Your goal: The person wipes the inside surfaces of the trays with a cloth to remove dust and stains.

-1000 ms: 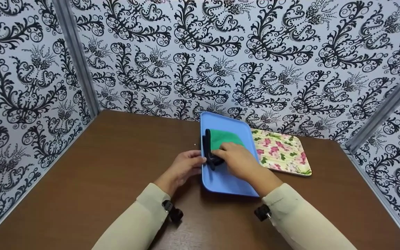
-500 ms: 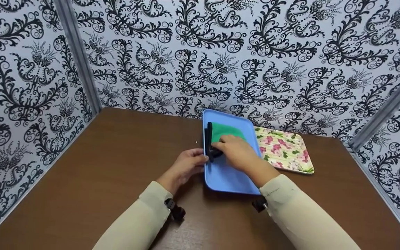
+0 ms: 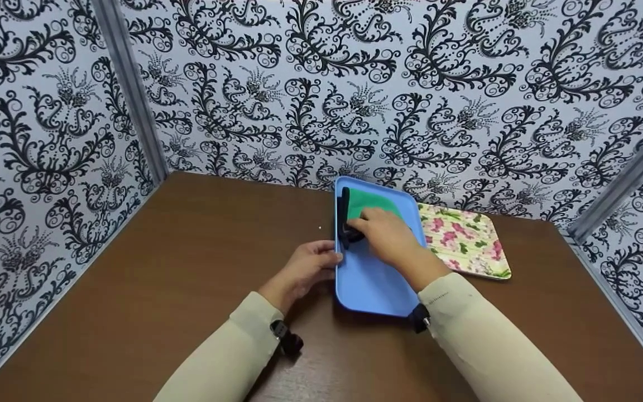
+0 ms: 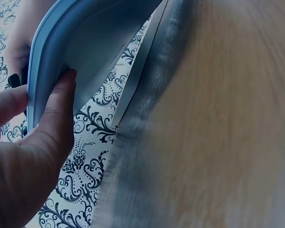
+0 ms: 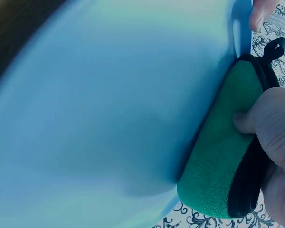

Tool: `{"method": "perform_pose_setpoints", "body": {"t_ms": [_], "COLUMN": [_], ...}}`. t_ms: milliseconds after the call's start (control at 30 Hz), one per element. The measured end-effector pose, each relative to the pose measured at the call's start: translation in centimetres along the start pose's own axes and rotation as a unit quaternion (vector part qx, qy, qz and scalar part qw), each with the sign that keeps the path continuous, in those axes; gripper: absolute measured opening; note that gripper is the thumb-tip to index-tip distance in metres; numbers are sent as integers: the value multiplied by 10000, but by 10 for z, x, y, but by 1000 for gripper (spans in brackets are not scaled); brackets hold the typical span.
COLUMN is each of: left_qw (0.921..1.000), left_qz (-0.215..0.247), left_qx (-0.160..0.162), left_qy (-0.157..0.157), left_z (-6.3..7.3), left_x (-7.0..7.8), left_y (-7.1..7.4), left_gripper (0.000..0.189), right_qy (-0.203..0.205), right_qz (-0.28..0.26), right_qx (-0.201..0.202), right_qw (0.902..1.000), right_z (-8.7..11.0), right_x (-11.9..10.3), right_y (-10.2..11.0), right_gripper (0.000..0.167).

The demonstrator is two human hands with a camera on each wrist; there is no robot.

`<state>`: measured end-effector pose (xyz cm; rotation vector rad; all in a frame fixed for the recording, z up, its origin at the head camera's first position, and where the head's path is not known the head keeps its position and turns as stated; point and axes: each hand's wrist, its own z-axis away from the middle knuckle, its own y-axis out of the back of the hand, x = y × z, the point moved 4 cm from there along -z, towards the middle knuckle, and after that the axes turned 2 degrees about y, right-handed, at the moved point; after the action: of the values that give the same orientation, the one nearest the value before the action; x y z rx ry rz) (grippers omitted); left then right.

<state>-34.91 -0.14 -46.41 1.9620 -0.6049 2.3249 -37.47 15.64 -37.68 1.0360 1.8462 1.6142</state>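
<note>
Cloth [image 3: 370, 202] on tray [image 3: 374, 285], board [image 3: 469, 240] R of tray, wall [image 3: 321, 95] behind both.

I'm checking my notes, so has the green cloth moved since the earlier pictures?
Yes: in the head view the green cloth has shifted toward the back wall, judged against the floral board.

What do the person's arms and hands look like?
The left sleeve and right sleeve are pale beige and reach to the wrists. Near its cuff, the right one has a short row of tiny dark marks. A small black camera sits at the left cuff, and a second black camera at the right. The left hand and right hand wear no gloves.
</note>
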Motion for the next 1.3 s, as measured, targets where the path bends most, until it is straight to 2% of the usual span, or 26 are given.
{"method": "perform_pose_setpoints", "body": {"t_ms": [333, 667, 833, 1000, 1133, 1300], "left_qw": [9999, 9999, 9999, 9998, 9997, 9997], "left_qz": [27, 46, -41, 34, 56, -8], "left_qx": [-96, -121, -125, -200, -234, -209], "left_qy": [33, 89, 101, 21, -13, 86], "left_z": [0, -1, 0, 0, 0, 0], "left_x": [-4, -4, -5, -3, -2, -2], "left_y": [-1, -2, -4, -6, -7, -6], "left_gripper": [35, 37, 41, 41, 39, 40], "right_qy": [-129, -485, -653, -803, -904, -1075], "right_qz": [-36, -271, -137, 57, 159, 192], "right_qx": [163, 559, 587, 628, 714, 661], "right_qw": [9998, 9969, 9960, 9948, 9932, 9918], "right_z": [-6, -11, -13, -16, -16, -18], "right_x": [6, 14, 16, 16, 16, 16], "right_y": [-4, -9, -10, -9, -10, -10], "right_gripper": [55, 61, 62, 51, 49, 49]}}
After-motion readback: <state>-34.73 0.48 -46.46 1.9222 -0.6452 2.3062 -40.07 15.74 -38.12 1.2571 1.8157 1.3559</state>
